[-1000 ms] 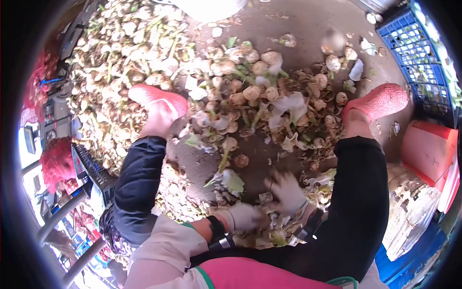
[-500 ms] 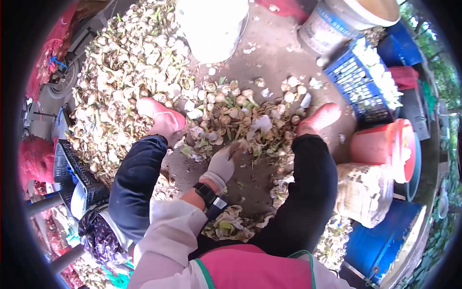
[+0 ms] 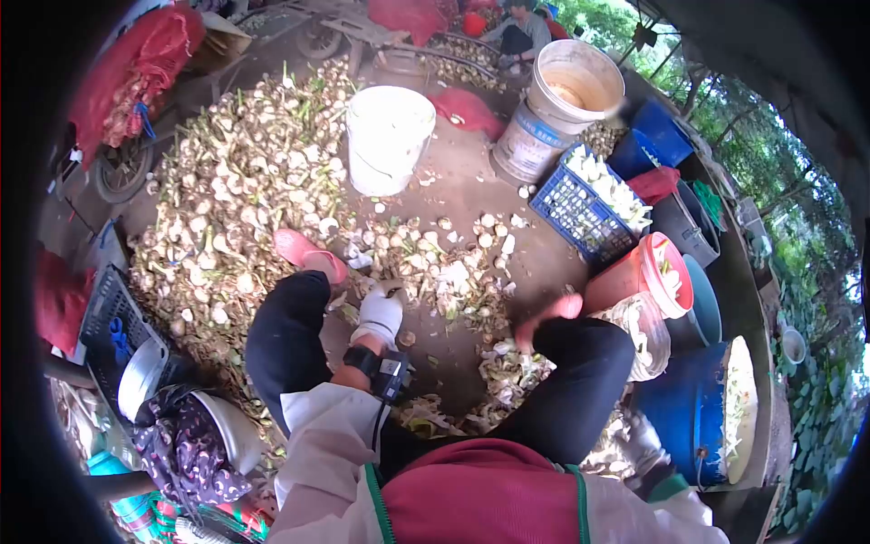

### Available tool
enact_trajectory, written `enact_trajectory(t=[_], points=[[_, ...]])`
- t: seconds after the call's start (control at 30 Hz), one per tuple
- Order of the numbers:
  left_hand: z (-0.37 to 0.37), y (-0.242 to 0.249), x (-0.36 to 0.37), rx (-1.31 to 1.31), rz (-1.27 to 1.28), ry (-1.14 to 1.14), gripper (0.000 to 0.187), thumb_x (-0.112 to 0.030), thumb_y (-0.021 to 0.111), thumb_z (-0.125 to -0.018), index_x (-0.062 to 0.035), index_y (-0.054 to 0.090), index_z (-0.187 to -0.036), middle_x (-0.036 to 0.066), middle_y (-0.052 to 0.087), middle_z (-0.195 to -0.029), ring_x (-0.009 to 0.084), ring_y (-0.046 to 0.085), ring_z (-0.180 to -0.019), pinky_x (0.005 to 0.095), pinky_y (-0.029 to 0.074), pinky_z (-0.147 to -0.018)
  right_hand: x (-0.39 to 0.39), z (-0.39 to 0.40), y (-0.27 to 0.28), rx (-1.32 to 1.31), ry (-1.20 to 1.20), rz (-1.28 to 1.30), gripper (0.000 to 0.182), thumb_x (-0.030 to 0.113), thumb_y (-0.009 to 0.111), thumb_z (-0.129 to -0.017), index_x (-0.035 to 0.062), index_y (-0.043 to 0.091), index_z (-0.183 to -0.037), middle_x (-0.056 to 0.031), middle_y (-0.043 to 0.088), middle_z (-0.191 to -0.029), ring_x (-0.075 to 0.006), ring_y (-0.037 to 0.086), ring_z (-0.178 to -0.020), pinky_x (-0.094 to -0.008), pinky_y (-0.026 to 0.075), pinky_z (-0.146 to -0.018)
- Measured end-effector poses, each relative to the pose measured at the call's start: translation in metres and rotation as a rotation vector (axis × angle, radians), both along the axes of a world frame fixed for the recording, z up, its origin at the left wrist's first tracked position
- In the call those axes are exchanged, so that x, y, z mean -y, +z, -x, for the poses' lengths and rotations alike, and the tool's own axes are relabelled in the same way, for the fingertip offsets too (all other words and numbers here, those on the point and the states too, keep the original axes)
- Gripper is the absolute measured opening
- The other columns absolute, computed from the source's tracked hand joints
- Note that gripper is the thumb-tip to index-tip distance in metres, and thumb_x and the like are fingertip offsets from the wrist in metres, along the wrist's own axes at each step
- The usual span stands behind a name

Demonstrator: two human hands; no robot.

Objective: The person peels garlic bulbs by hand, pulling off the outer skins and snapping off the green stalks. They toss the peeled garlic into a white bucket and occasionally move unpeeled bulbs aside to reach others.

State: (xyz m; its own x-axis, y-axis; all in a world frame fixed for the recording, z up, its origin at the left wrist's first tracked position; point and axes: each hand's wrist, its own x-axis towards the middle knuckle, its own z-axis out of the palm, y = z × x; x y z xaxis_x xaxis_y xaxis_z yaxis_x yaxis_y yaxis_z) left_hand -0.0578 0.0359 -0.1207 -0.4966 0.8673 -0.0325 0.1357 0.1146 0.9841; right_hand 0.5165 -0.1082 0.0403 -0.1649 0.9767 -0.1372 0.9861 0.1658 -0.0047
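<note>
My left hand, in a white glove with a black device at the wrist, reaches down at the near left edge of a small heap of garlic bulbs and peelings between my feet. Its fingers are curled together, and what is between them is too small to name. Low on the right, beside my thigh, is my right hand, gloved and blurred, near a blue barrel; its fingers are smeared by motion. A large pile of garlic with stems spreads at the left.
A white bucket stands ahead. Stacked pails, a blue crate of white pieces and a red bucket line the right. A black crate is at left. Another person sits far back.
The view has tilted up, showing more background. My left hand has moved left, from the middle of the small heap toward its edge. My right hand has come into view at the lower right.
</note>
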Motion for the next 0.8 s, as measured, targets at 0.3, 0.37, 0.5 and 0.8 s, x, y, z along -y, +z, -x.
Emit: enact_trajectory(t=[0.3, 0.37, 0.5, 0.8], points=[[-0.003, -0.059, 0.009, 0.07, 0.281, -0.336, 0.037, -0.025, 0.06, -0.09, -0.0018, 0.06, -0.119, 0.012, 0.068, -0.1, 0.0184, 0.064, -0.086, 0.033, 0.051, -0.075, -0.077, 0.052, 0.054, -0.239, 0.083, 0.137, 0.028, 0.014, 0.068, -0.078, 0.0011, 0.062, -0.102, -0.0185, 0.066, -0.095, -0.0366, 0.064, -0.087, -0.0392, 0.051, -0.076], [-0.006, 0.01, 0.009, 0.273, 0.349, -0.311, 0.045, -0.025, 0.062, -0.089, -0.0021, 0.055, -0.126, 0.012, 0.066, -0.106, 0.0184, 0.063, -0.087, 0.0334, 0.051, -0.077, -0.07, 0.042, 0.047, -0.319, 0.203, 0.116, 0.03, 0.015, 0.069, -0.078, 0.0015, 0.063, -0.105, -0.0186, 0.066, -0.098, -0.0365, 0.063, -0.09, -0.0383, 0.05, -0.08], [0.05, 0.15, -0.004, -0.295, 0.251, -0.619, 0.049, -0.024, 0.064, -0.089, -0.0053, 0.05, -0.133, 0.01, 0.065, -0.104, 0.0177, 0.062, -0.085, 0.0305, 0.052, -0.075, -0.076, 0.055, 0.096, -0.359, -0.043, 0.442, 0.036, 0.024, 0.067, -0.08, -0.0004, 0.064, -0.107, -0.0191, 0.067, -0.103, -0.0319, 0.064, -0.098, -0.0376, 0.049, -0.087], [0.131, 0.493, -0.11, -0.78, 0.032, -0.661, 0.04, -0.017, 0.05, -0.096, -0.0031, 0.049, -0.133, 0.004, 0.062, -0.106, 0.0103, 0.059, -0.094, 0.0252, 0.049, -0.075, -0.311, 0.135, 0.043, -0.571, 0.248, 0.327, 0.03, 0.025, 0.06, -0.084, 0.0068, 0.066, -0.107, -0.0191, 0.067, -0.095, -0.0293, 0.066, -0.088, -0.038, 0.052, -0.076]])
